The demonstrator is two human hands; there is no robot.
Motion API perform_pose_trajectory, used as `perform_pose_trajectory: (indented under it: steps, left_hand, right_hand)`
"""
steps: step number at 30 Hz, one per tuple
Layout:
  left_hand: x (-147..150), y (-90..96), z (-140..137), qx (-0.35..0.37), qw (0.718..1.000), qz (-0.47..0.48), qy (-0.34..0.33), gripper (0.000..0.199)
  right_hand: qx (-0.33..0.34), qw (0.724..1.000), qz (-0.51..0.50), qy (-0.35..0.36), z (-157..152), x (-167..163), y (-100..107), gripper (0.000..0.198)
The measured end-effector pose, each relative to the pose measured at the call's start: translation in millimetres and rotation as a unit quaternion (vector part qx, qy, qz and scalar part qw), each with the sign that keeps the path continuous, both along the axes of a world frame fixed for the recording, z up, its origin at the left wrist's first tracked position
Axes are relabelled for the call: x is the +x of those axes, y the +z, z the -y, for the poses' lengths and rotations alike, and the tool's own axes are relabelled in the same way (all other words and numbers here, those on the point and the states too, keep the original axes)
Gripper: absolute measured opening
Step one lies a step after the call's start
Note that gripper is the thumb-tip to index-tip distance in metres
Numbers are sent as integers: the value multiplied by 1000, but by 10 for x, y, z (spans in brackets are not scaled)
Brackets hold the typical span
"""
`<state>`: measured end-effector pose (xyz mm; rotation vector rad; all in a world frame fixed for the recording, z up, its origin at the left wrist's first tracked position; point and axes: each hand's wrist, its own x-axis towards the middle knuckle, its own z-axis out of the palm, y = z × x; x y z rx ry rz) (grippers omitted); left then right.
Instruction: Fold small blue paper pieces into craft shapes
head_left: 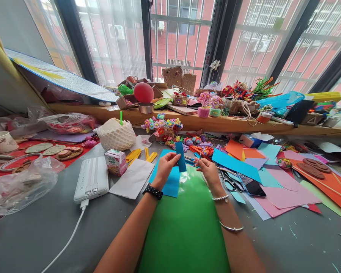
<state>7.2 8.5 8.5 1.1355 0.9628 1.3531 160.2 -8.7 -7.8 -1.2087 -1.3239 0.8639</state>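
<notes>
With our left hand (168,163), we pinch the blue paper strip (181,163) above the green sheet (187,227), while our right hand (208,172) curls nearby, its exact grip too small to tell.

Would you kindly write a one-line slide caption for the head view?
Left hand holding a blue paper strip, right hand close by, at a gray table scattered with colored paper.

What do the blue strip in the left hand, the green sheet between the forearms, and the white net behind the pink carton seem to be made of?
The blue strip looks like matte paper or thin card: flat, straight-edged, evenly coloured. The green sheet may be glossy plastic, as bright reflections show on it. The white net is probably matte foam, with thick strands.
</notes>
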Motion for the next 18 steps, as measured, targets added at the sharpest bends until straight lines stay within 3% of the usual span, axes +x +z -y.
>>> perform_pose_trajectory:
  steps: [6,18]
  left_hand:
    - [27,-6,25,22,998,-36,-41,24]
    - [59,24,70,-19,993,-64,-102,25]
  right_hand:
    - [-26,995,-59,72,34,-108,34,27]
    - [-5,998,-58,39,-1,-101,1,27]
